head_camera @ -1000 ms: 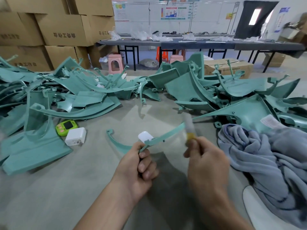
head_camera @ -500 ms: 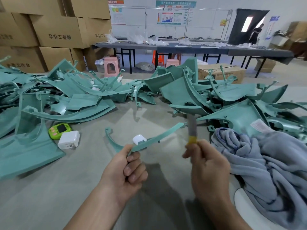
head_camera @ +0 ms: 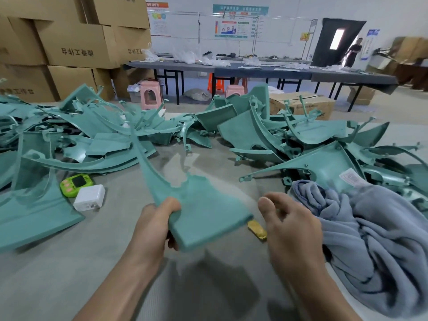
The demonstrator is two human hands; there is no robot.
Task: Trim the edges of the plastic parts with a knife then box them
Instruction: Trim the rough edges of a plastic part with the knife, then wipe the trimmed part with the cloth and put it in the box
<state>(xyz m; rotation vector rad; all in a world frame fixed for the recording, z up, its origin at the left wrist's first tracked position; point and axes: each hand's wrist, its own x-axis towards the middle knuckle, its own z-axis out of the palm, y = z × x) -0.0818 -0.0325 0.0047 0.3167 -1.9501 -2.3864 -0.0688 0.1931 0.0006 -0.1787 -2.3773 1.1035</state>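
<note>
the left hand (head_camera: 157, 223) grips the wide end of a teal plastic part (head_camera: 199, 205), thumb on top, left of the grey cloth (head_camera: 370, 239). the part's thin strip rises away from the cloth. the right hand (head_camera: 294, 230), beside the cloth's left edge, curls round a knife (head_camera: 257, 229), with only its yellow end showing. more parts (head_camera: 301, 140) lie heaped behind the cloth.

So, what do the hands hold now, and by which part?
Left hand grips the green plastic part by its wide end. Right hand: yellow knife beside it, grip unclear.
</note>
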